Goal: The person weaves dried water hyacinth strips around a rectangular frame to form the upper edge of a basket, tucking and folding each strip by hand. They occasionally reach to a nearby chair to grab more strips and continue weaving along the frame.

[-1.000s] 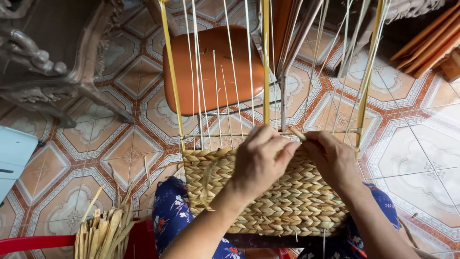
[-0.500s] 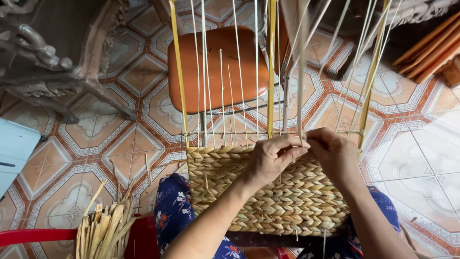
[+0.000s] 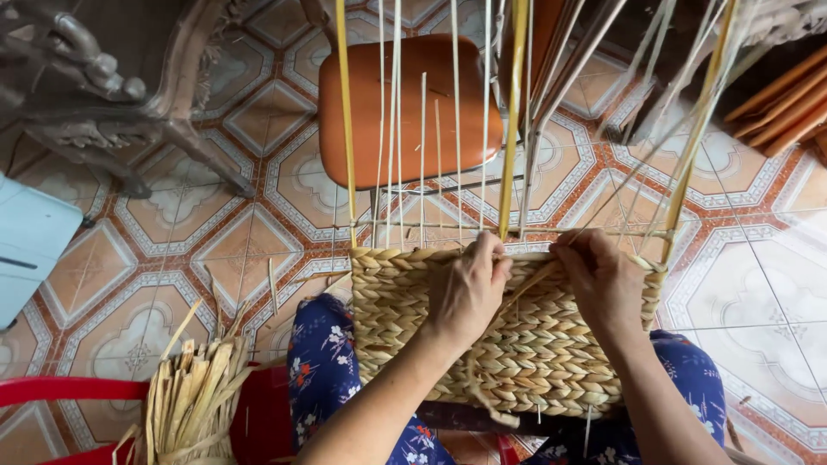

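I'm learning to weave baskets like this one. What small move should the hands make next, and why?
Probably pull the loose strand snug behind the next upright stake. The left hand and right hand pinch it at the woven basket rim, where the top row looks unfinished between them.

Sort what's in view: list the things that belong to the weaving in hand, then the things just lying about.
In the work:
left hand and right hand, both at the top edge of the woven panel
upright stakes rising from the panel
bundle of dried strands beside the knee

Lying about:
orange stool
carved wooden furniture
pale blue object
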